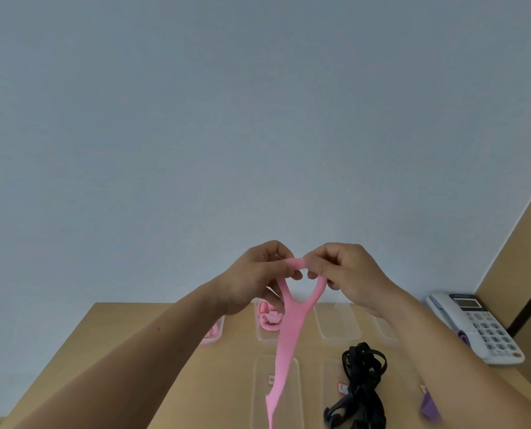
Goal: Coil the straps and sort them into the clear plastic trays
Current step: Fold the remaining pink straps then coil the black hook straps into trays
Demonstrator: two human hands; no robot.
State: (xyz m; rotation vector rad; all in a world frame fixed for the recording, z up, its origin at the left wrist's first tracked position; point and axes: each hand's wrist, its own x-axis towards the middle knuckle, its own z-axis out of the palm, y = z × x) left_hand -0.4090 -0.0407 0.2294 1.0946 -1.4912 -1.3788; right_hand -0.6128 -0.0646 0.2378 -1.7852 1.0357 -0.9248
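Forearms point(118, 366) loom in close over the worktop point(152, 335), left hand point(254, 277) and right hand point(350, 274) both pinching the looped top of the pink strap point(285, 339), its tail hanging away to six o'clock. Coiling has barely begun by my reckoning; next the tail needs winding up snug, then into the clear tray point(338, 326) at six o'clock of the right hand.

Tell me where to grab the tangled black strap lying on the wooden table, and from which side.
Take the tangled black strap at its far end, where open loops stand clear of the denser knot nearer the person. Probably come from above on the right, pinching one loop, since it lies right of the hanging pink strap.
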